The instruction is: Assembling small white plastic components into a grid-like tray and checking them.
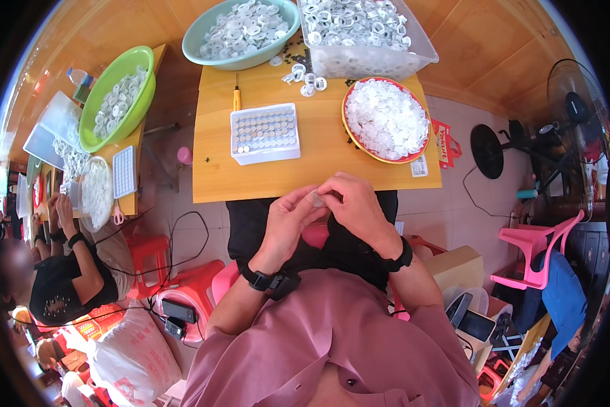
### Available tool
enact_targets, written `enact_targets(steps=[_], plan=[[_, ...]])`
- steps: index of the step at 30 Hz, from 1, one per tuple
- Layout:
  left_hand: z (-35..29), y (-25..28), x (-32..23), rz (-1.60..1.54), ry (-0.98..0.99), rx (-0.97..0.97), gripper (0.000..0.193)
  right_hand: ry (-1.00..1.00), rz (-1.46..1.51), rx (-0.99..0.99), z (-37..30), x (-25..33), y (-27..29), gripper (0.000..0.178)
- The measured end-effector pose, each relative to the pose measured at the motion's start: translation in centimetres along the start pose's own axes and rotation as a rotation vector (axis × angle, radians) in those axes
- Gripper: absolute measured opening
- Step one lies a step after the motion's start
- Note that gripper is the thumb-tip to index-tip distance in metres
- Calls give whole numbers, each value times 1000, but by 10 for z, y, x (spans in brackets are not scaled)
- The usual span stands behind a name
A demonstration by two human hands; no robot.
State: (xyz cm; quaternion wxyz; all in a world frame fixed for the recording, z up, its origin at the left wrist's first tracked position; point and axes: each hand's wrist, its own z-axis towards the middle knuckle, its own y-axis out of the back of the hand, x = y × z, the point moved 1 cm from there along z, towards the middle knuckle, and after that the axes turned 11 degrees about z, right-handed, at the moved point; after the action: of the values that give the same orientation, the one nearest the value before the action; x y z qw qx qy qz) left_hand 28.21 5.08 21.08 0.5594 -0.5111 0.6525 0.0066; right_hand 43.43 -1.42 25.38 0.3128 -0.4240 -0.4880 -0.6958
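Note:
In front of my body, at the table's near edge, my left hand point(291, 220) and my right hand point(352, 207) meet with their fingertips pinched together. Between them is a small whitish plastic piece point(318, 201), mostly covered by the fingers. Just beyond the hands stands a white box point(267, 159) with rows of small round grey discs on its top. To its right lies a red-rimmed plate point(346, 127) heaped with small white pieces point(386, 119). A yellow-handled screwdriver point(237, 100) rests behind the box, and several white ring-shaped parts point(310, 83) lie loose farther back.
A teal basin point(189, 42) and a clear plastic bin point(359, 62), both full of white parts, stand at the table's far edge. Left, a person point(81, 271) works at another table with a green basin point(147, 88). A fan point(576, 108) and pink chair point(539, 251) are right.

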Motion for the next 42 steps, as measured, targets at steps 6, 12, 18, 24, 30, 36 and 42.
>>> enact_targets(steps=[6, 12, 18, 24, 30, 36, 42], plan=[[3, -1, 0, 342, -135, -28, 23, -222, 291, -29, -2, -4, 2, 10], [1, -5, -2, 457, -200, -73, 16, -256, 412, 57, -4, -11, 5, 18], [3, 6, -2, 599, -295, -71, 11, -223, 289, 66, 0, -6, 7, 16], [6, 3, -1, 659, -336, -55, 8, -118, 122, 31, -4, -11, 2, 13], [7, 8, 2, 696, -355, -81, 8, -8, -23, -62, -5, -15, -6, 11], [1, 12, -5, 690, -279, -83, 7, -118, 160, 78, 1, -13, -6, 13], [3, 3, -11, 399, -105, -16, 12, -329, 407, 57, -4, -11, 9, 16]])
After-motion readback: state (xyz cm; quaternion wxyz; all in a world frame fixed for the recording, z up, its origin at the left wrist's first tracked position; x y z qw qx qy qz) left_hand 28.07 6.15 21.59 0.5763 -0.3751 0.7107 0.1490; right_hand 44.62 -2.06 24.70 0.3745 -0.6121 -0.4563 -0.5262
